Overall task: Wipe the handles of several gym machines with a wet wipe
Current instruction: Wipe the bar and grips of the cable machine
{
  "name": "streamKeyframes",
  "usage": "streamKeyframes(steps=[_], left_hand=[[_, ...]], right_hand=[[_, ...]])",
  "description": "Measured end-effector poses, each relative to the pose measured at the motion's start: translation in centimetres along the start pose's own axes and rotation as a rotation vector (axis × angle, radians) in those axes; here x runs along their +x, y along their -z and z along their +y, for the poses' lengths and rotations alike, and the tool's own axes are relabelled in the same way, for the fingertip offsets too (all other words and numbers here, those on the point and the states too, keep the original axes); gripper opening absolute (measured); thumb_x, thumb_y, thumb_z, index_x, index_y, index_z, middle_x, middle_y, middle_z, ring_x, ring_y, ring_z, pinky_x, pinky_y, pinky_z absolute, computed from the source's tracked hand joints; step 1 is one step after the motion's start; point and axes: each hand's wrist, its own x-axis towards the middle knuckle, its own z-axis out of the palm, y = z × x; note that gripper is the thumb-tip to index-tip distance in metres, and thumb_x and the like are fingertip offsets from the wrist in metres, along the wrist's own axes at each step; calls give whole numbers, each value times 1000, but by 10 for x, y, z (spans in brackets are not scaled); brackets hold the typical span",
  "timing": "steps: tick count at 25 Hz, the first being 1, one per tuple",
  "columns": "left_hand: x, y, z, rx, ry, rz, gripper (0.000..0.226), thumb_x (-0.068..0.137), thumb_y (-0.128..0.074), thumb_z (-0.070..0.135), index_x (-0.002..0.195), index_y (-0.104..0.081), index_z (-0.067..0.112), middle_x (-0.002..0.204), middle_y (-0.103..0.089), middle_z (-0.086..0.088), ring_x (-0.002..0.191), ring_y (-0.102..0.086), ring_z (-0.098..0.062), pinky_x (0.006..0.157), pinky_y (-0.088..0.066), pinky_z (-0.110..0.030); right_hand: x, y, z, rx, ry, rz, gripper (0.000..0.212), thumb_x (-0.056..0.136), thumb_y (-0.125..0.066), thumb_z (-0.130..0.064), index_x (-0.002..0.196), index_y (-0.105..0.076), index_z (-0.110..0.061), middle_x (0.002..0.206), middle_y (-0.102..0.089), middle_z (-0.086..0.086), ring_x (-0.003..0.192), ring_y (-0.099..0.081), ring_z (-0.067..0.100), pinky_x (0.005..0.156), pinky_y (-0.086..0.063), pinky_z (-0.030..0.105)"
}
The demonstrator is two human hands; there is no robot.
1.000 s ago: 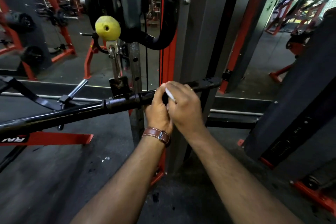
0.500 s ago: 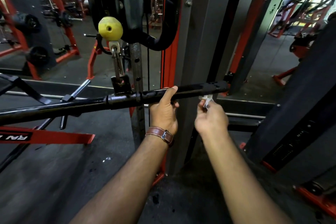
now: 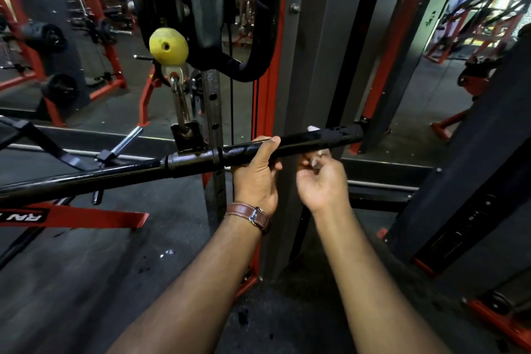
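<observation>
Gripping black bar handle from below with left hand; right hand just right of it, under bar, fingers curled, pinching white wet wipe wrapped around bar.

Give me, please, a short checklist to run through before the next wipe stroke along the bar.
1. Bar steadied: ok. The left hand grips the bar just right of its collar.
2. Wipe in hand: ok. The right hand pinches the wipe under the bar.
3. Wipe around the bar: cannot tell. A white bit shows above the bar and more below it, but the picture is blurred there.
4. Path to the bar's right end: ok. Nothing sits on the bar between the wipe and the end.
5. Bar attached: ok. It hangs from the clip under the yellow ball.
6. Wipe damp enough: cannot tell.
</observation>
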Motion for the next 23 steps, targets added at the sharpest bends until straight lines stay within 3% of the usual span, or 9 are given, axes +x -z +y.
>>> streamKeyframes(steps=[2, 3, 8, 11, 13, 15, 18, 21, 23], left_hand=[[-2, -2, -2, -31, -11, 4, 13, 81, -76, 1, 85, -67, 9, 77, -67, -4, 58, -63, -12, 50, -51, -23], [-3, -2, -3, -15, -14, 12, 11, 82, -75, 1, 85, -67, 8, 73, -66, -3, 52, -61, -11, 48, -49, -22], [2, 8, -8, 74, 21, -38, 24, 74, -83, 24, 81, -64, 11, 58, -54, 0, 43, -48, -11, 41, -41, -22], [1, -3, -14, 66, 24, -77, 30, 64, -85, 25, 82, -65, 11, 70, -62, -3, 51, -56, -11, 46, -45, -22], [-2, -11, -20, 62, 6, -65, 34, 66, -86, 21, 90, -66, 7, 83, -66, -9, 59, -63, -12, 48, -46, -20], [-5, -14, -26, 56, 3, -55, 33, 73, -85, 20, 94, -66, 4, 85, -67, -11, 60, -64, -12, 50, -49, -22], [-7, -16, -30, 36, 71, -41, 44, 71, -86, 33, 100, -71, 3, 85, -71, -10, 70, -69, -18, 67, -59, -30], [1, -15, -36, -6, -10, -30, 36, 80, -82, 33, 99, -62, 10, 81, -61, -4, 59, -58, -12, 51, -49, -23], [3, -14, -38, -6, -16, -5, 38, 81, -83, 32, 101, -62, 7, 86, -65, -6, 62, -60, -13, 54, -50, -25]], right_hand=[[-13, -1, 17, -253, 3, -61, 36, 84, -35, 19, 79, -61, -6, 64, -63, 8, 60, -59, 19, 58, -54, 22], [-20, -3, 23, -395, 30, -76, 36, 83, -38, 21, 77, -61, -5, 59, -61, 6, 56, -55, 17, 52, -49, 21], [-44, 6, 10, -835, 161, 42, 22, 80, -56, 11, 79, -74, -1, 71, -70, 16, 59, -57, 16, 51, -42, 24], [-66, 24, -2, -999, 668, 41, 23, 82, -67, 3, 88, -80, -16, 79, -75, 5, 66, -66, 9, 56, -51, 23], [-58, 28, -15, -1204, 1197, 37, 26, 83, -67, 4, 101, -78, -11, 89, -71, 4, 77, -66, 9, 68, -52, 17], [-44, 19, -17, -1408, 1439, 16, 22, 87, -64, 1, 106, -75, -4, 93, -62, 10, 77, -59, 13, 69, -46, 12], [-37, 5, -8, -1739, 1428, -112, 15, 96, -60, -12, 93, -71, -2, 95, -53, 11, 70, -51, 15, 55, -47, 25], [-26, 13, -34, -1779, 1435, 32, 23, 100, -52, -15, 96, -71, -4, 95, -51, 8, 67, -47, 13, 53, -51, 32], [-28, 13, -26, -1732, 1401, 75, 31, 100, -46, -21, 100, -71, -3, 96, -53, 8, 69, -44, 7, 54, -53, 31]])
